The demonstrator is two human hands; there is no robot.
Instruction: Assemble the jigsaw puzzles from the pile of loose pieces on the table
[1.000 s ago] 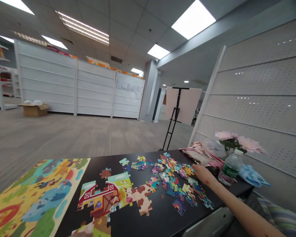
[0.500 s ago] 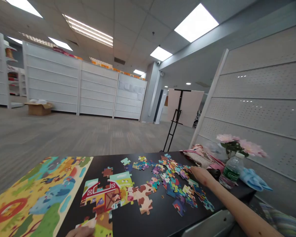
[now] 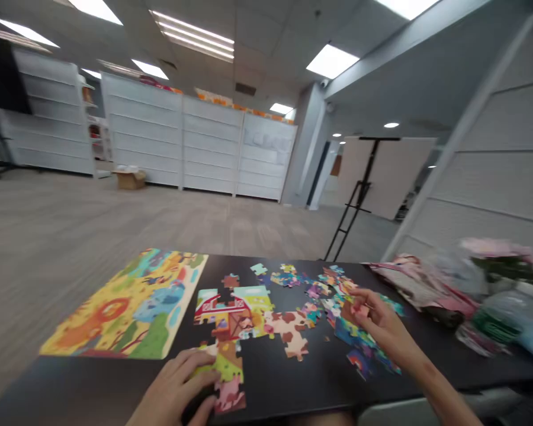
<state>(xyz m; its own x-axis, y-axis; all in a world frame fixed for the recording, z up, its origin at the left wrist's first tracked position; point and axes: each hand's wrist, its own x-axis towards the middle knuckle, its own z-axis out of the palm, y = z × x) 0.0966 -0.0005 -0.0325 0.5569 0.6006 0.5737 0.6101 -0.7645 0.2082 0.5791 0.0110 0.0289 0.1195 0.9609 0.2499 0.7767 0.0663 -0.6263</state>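
Right hand (image 3: pixel 379 319) has swung inward pinching a pink piece (image 3: pixel 359 309), left hand (image 3: pixel 172 387) spread loosely, so probably mid-pick, edge-matching needed next tbh.

Worktop (image 3: pixel 288 387): black, with a straight front edge
Left side: a colourful animal picture sheet (image 3: pixel 133 307), lying flat
Middle: a partly joined barn-and-cow puzzle (image 3: pixel 237 322)
Right of it: loose pieces (image 3: pixel 350 336), some overlapping
Far right: pink fabric (image 3: pixel 420 287) beside a clear, green-labelled bottle (image 3: pixel 493 322)
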